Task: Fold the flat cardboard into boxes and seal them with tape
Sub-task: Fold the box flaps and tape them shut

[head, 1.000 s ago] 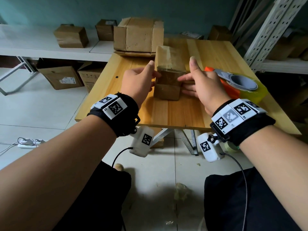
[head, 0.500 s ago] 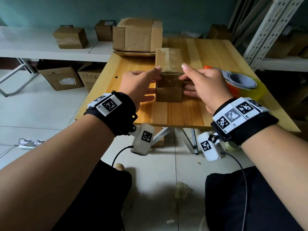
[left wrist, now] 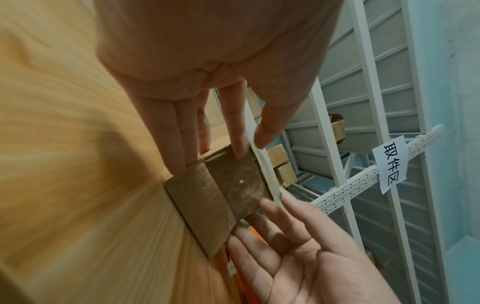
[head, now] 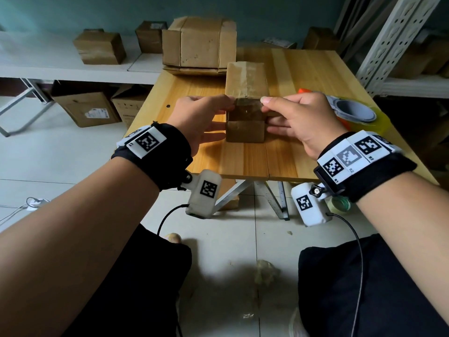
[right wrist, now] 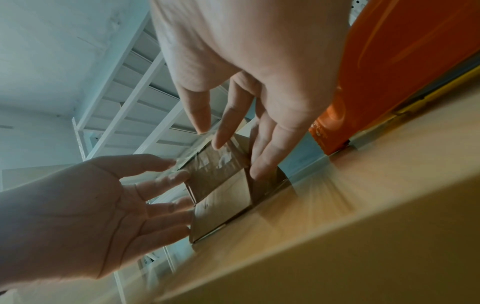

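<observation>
Tape dispenser (head: 349, 113) half hidden behind right hand (head: 303, 122) (table edge blurred).

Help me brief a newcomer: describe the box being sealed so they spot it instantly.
On the wooden table, near its front edge, stands a small cardboard box between the left hand and right hand. Unlike the other boxes around, glossy tape covers its top.

two hands (head: 204, 117) (head: 298, 122), one small taped box (head: 245, 93), one tape dispenser (head: 352, 113), one wooden table (head: 255, 156)
</observation>
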Motion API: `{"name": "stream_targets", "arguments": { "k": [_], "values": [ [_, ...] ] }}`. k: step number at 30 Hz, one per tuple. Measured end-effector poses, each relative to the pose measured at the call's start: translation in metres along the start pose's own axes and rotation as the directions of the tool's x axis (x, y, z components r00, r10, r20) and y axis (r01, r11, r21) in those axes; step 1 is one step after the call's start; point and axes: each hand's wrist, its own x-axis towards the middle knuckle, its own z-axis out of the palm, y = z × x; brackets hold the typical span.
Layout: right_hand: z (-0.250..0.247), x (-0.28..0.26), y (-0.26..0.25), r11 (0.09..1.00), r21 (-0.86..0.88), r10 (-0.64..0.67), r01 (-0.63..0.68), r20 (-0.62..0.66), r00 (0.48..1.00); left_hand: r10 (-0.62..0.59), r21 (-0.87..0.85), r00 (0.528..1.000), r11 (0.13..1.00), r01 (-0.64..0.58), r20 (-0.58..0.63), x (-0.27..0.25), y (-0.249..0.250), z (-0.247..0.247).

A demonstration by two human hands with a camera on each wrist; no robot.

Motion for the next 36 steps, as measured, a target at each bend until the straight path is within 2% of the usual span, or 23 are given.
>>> {"name": "stream_targets", "arguments": {
  "k": [10,28,36],
  "values": [
    [-0.0024,0.0002,0.0008,1.0,0.006,0.023,-0.023,0.027,0.999,0.01,-0.026,0.998,1.0,-0.009,0.055,0.0009,-0.0022,-0.0082],
    [-0.0009,0.0018,0.0028,0.998,-0.036,0.057,-0.056,0.037,0.998,-0.017,-0.02,0.997,1.0,0.019,0.072,-0.001,-0.0006,-0.0048],
    [-0.002,-0.0021,-0.0015,0.997,0.008,0.08,-0.08,0.025,0.996,-0.027,-0.013,0.998,1.0,0.028,0.051,-0.0037,0.0007,-0.0027]
  ]
}}
